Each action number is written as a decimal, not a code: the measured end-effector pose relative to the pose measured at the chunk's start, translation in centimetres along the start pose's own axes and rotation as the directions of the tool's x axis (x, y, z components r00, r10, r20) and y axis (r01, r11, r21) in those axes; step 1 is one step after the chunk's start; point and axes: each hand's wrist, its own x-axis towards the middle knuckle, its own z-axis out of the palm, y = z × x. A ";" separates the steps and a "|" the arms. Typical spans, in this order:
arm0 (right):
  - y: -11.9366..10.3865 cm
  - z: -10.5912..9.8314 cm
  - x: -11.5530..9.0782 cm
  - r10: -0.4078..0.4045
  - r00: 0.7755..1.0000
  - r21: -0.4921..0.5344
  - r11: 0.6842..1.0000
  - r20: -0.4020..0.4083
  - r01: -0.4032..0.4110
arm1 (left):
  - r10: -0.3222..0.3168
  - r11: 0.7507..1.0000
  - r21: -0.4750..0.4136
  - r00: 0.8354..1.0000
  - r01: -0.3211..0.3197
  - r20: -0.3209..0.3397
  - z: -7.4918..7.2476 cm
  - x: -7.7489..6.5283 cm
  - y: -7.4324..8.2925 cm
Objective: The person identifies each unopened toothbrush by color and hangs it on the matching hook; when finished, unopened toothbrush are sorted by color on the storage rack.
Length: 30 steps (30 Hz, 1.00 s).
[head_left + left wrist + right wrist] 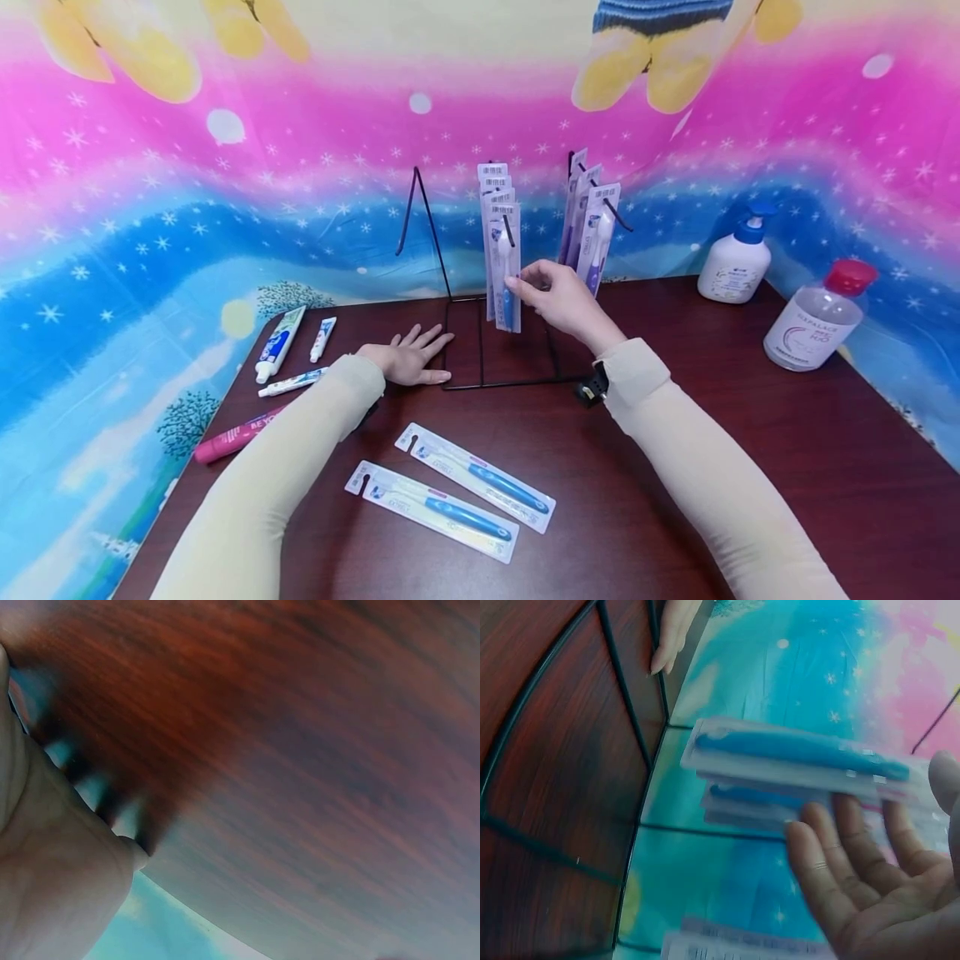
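A black wire display rack [480,385] stands at the back of the table. On its middle hook hang several packaged toothbrushes, the front one a blue packaged toothbrush [506,308]. My right hand [566,302] pinches that front pack at its right edge, thumb over its face; in the right wrist view the other fingers [855,855] lie by the pack's far side. My left hand [408,357] rests flat on the table with fingers spread, at the left corner of the rack's base. Two more blue packaged toothbrushes, a nearer one [438,510] and a farther one [480,477], lie in front.
Purple packaged toothbrushes [600,237] hang on the right hook; the left hook [408,212] is bare. Toothpaste tubes [279,343] and a pink tube [236,435] lie at left. A pump bottle [735,265] and a red-capped bottle [813,321] stand at right.
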 end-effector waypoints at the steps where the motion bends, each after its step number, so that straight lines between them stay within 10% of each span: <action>1: 0.2 -0.3 -0.3 0.014 1.000 -0.012 1.000 0.011 -0.014 | 0.002 1.000 0.005 1.000 -0.002 -0.004 -0.1 0.0 0.0; 8: 1.1 -0.2 -3.8 0.011 0.985 -0.276 0.960 0.171 0.037 | -0.027 0.998 0.049 1.000 0.028 -0.012 -1.2 -0.1 -0.1; 19: -0.9 9.0 -11.3 -0.041 0.879 -0.523 0.790 0.475 0.320 | 0.001 1.000 0.014 1.000 -0.001 -0.026 -1.3 -0.5 0.1; 25: -1.6 10.4 -12.2 -0.001 0.829 -0.590 0.702 0.559 0.398 | -0.001 1.000 0.014 1.000 0.001 0.000 -0.3 -0.2 0.2; 30: -1.0 9.3 -11.6 0.044 0.806 -0.598 0.694 0.590 0.400 | -0.015 1.000 0.015 1.000 0.015 -0.021 0.7 0.4 -0.4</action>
